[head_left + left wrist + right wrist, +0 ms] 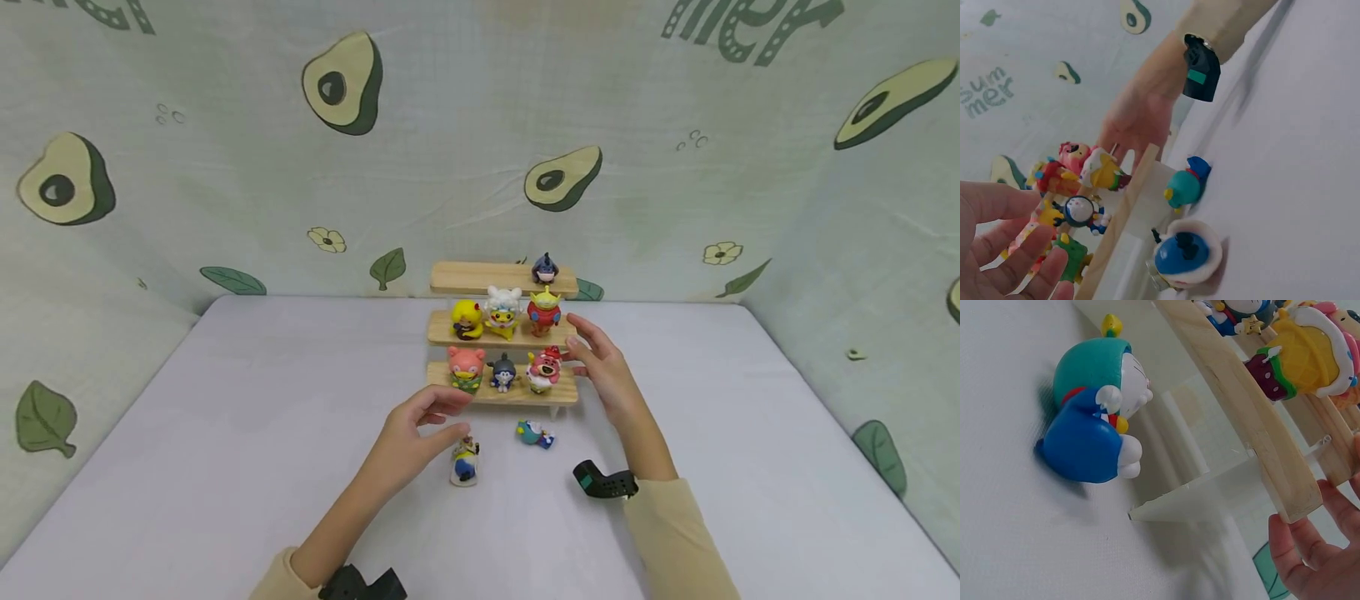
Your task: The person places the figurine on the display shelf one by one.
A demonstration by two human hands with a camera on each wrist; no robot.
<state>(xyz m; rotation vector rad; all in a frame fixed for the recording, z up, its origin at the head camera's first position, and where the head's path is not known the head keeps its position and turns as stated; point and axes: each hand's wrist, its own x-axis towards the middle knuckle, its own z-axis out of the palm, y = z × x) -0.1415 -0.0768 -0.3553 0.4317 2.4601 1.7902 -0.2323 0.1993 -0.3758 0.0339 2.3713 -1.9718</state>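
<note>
A three-tier wooden display shelf holds several small figurines. My left hand hovers before its lower tier with bent fingers apart and nothing in them, near the pink figurine. At the rack's right end is my right hand; its fingertips touch the end of the wooden plank. Beside the pink figurine stand a dark-haired figurine and a pink bear figurine. On the table lie a figurine in a teal hood and blue clothes and a blue-and-white figurine, just under my left thumb.
The middle tier bears a yellow-haired figurine, a white-hooded yellow one and a green three-eyed one in red. A blue-grey donkey figurine stands at the top right. A printed cloth hangs behind the white table.
</note>
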